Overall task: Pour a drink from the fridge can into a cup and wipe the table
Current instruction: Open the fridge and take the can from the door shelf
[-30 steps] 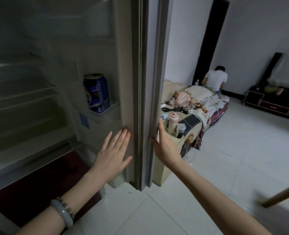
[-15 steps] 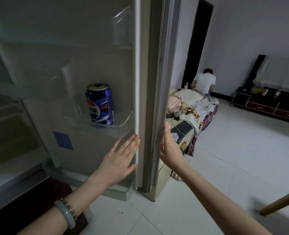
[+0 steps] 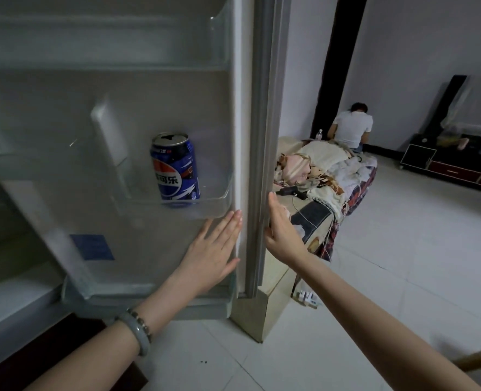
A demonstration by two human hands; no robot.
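Head view shows the fridge door (image 3: pixel 149 88) swung open, with a blue can (image 3: pixel 175 170) standing upright in a clear door shelf (image 3: pixel 219 203) near the door's right edge. Left hand (image 3: pixel 209 253) lies flat on the door's inner face just below that shelf, fingers (image 3: pixel 228 225) straight and spread, gripping nothing. Right hand (image 3: pixel 280 234) wraps the door's outer edge, its fingers hidden behind it.

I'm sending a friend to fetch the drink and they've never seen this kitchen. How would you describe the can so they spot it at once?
Look at the inside of the open grey fridge door. In its clear plastic door shelf, near the door's outer edge, stands a blue cylindrical metal drink can, upright. It is the only item on that shelf, with a red, white and blue round logo and a silver top.
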